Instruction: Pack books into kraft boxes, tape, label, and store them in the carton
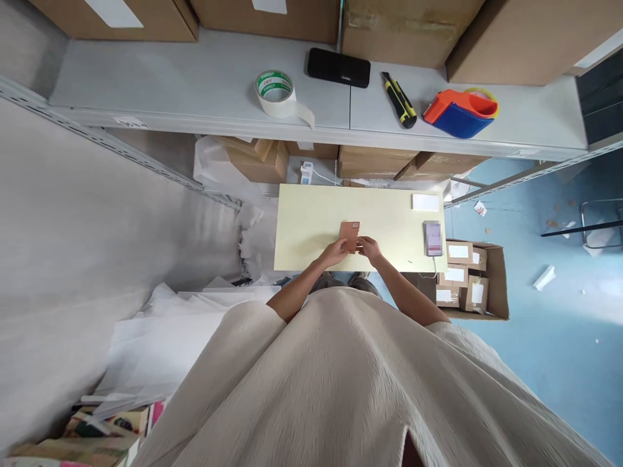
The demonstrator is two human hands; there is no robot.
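Observation:
A salmon-brown phone case [349, 232] with a red-rimmed camera area at its top right corner is held just above the pale yellow table [311, 211]. My left hand [335, 251] is closed around its lower left side, thumb on the face turned up to me. At the lower right edge, the fingers of my right hand [368, 248] are bent and pinch against the case; their tips are small and partly hidden. Whether a phone sits inside the case cannot be seen.
A phone [433, 238] on a cable and a white box [425, 202] lie at the table's right. The shelf above holds a tape roll [276, 94], a black device [339, 67], a utility knife [400, 100] and a tape dispenser [460, 113]. A carton [497, 282] stands right.

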